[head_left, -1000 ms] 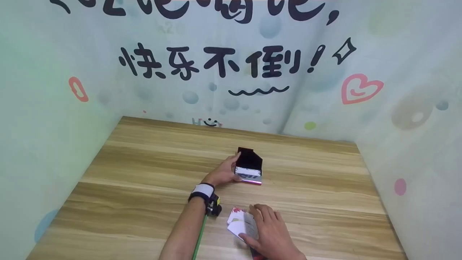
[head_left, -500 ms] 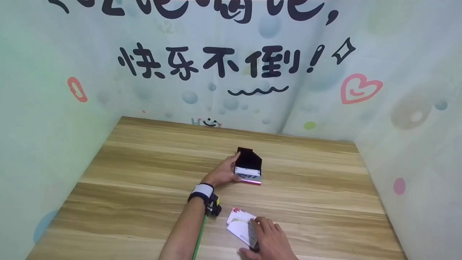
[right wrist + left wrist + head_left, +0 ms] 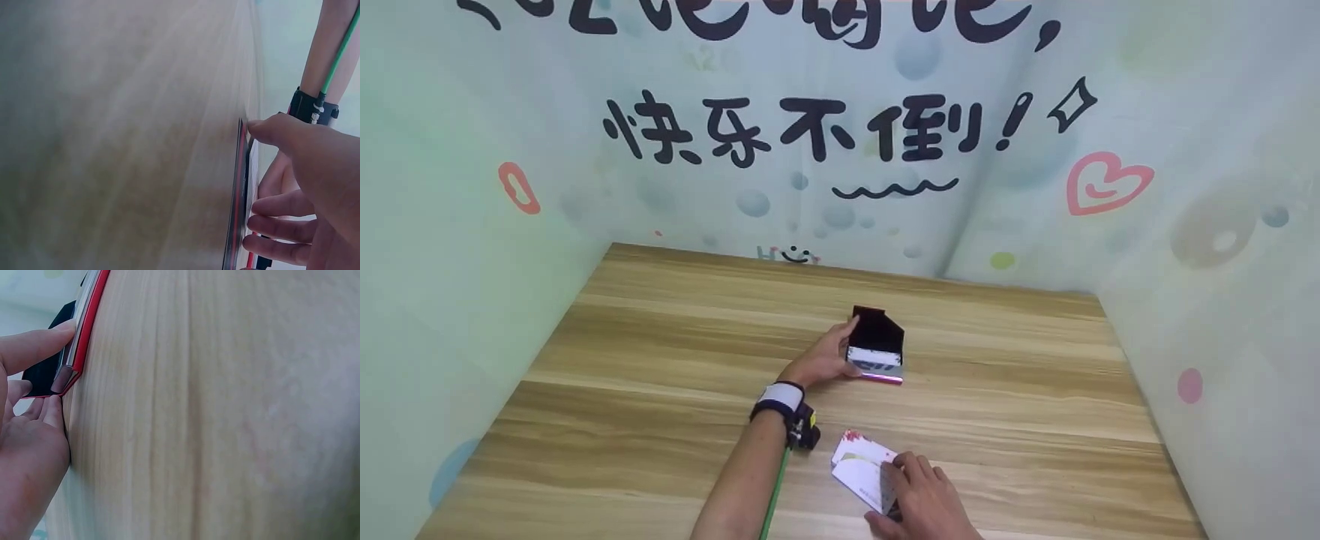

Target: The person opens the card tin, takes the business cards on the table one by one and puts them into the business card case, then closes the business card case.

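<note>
At the top of the head view the lettering [image 3: 716,31] is cut off by the edge. Low in the frame, the right hand [image 3: 926,487] hides part of the cards [image 3: 856,478], whose fine print is too small to read. The case [image 3: 89,332] runs out of the left wrist view's top edge. In the right wrist view the table [image 3: 112,140] blurs at left.

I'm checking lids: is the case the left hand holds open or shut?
The case is open: its black flap stands away from the silver front, and something white shows between.
</note>
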### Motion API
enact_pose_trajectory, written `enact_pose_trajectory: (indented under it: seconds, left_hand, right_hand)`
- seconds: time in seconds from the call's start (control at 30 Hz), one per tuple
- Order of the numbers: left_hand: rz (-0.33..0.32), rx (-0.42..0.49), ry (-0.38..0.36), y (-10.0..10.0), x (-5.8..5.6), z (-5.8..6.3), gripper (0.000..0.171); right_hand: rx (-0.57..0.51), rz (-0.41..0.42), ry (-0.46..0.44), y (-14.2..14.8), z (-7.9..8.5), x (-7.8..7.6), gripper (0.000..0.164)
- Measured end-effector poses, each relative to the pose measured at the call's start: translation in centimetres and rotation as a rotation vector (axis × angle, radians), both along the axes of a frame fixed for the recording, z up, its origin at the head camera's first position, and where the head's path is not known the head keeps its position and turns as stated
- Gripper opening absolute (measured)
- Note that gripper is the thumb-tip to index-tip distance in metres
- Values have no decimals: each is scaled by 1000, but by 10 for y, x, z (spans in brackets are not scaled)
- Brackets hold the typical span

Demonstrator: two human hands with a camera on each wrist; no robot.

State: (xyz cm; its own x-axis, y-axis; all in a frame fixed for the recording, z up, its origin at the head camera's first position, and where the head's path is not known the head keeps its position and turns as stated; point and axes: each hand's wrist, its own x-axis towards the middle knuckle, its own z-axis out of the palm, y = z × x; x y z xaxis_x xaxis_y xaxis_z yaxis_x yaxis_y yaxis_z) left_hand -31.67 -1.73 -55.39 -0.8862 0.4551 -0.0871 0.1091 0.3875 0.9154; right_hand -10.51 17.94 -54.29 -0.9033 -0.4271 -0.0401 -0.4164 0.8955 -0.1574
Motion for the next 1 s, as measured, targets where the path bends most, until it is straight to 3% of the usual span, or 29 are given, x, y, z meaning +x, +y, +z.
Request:
enact_pose_trajectory:
  seconds: [0.23, 0.47, 0.7, 1.0]
  left_hand:
    - [-1, -6, -25, -2, 1, 0, 102]
    - [0, -10, -31, -1, 2, 1, 102]
    - [-25, 15, 6, -1, 1, 0, 101]
    - [-21, -1, -2, -3, 2, 1, 100]
  right_hand:
    - [-35, -17, -61, -1, 3, 1, 61]
    - [-67, -19, -41, -1, 4, -1, 54]
    - [-119, -4, 48, 0, 3, 0, 50]
    - [-132, -11, 53, -1, 9, -2, 50]
